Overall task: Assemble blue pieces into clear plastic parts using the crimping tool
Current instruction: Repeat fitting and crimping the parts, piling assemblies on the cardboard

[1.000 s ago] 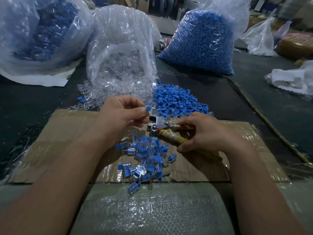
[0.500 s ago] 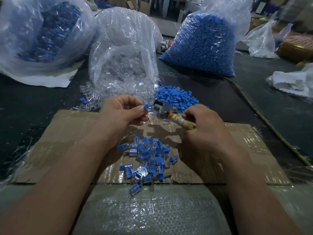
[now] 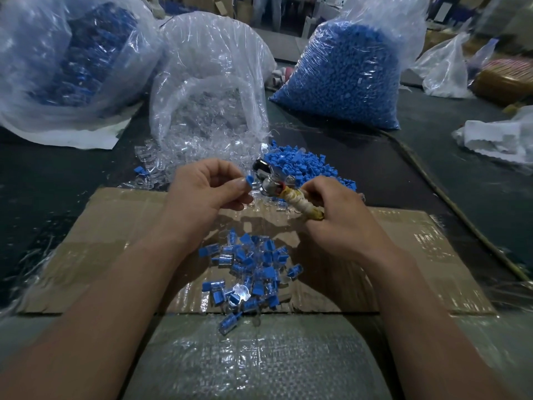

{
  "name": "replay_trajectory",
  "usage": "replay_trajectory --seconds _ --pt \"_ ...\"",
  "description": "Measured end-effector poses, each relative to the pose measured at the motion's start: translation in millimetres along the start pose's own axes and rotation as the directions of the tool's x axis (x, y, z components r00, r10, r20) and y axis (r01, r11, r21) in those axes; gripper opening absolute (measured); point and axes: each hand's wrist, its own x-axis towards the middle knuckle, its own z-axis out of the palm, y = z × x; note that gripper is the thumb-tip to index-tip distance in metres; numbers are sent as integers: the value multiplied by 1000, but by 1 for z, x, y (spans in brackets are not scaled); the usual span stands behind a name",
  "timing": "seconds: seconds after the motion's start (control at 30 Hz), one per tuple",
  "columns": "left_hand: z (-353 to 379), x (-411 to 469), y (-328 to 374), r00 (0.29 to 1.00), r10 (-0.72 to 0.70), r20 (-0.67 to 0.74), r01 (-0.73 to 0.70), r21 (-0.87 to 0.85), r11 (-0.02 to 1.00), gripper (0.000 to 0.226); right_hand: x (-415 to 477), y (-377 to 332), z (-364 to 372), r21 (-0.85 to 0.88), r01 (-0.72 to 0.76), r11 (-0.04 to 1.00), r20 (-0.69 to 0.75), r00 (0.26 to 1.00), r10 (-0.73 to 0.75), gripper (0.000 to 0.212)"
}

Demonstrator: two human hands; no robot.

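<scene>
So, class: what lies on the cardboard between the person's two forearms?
In the head view, a heap of blue-and-clear pieces lies on the cardboard between the left forearm and right forearm.

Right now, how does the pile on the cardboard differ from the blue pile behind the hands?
The pile on the cardboard mixes blue with clear plastic; the blue pile is all blue. The pile on the cardboard lies nearer the person; the blue pile lies farther, on the dark table. Both lie loose, outside any bag.

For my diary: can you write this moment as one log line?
left hand: pinches blue piece | right hand: grips crimping tool | piece beside tool head
</scene>
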Motion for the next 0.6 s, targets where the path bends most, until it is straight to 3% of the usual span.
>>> replay_trajectory --seconds 0.6 --pt "3 -5 2 999 48 -2 -48 71 996 19 -3 -8 -1 -52 36 998 66 997 -32 24"
